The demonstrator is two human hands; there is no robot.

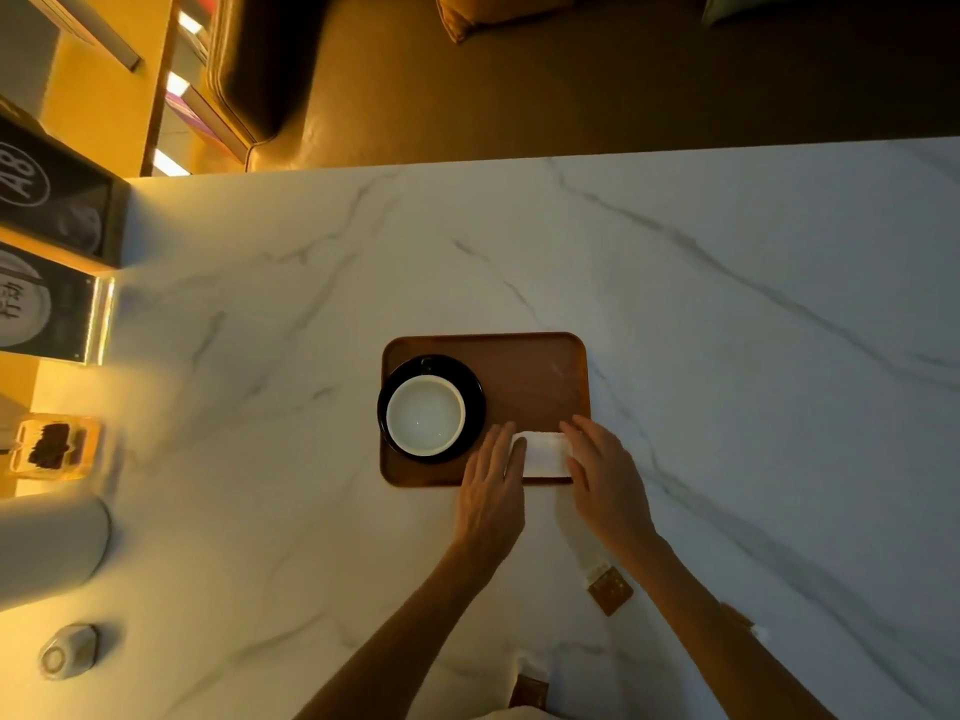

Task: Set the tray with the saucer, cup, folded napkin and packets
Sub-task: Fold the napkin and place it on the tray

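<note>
Glass dish [54, 449]: far left of the frame, on the counter [727, 314], something dark inside.
Small pot [68, 651]: lower left of the frame, lying on its side.
Tray [524, 376]: brown, rounded corners, centre of the frame, flat on the white marbled counter.
Saucer [470, 402]: black, on the left half of the tray.
Cup [426, 415]: white, upright on the saucer, inside looks empty.
Left hand [493, 491]: palm down, fingers together and stretched flat, grip open; thumb side touches the napkin's left edge.
Napkin [545, 453]: white, folded into a rectangle, on the tray's lower right part, reaching the near rim, between the two hands.
Right hand [605, 480]: palm down, fingers flat, grip open, resting on the napkin's right edge.
Packets: one long pale packet [582, 543] with a brown end lies on the counter below the tray, partly under the right wrist; a second packet [529, 685] at the bottom centre of the frame; both off the tray.
</note>
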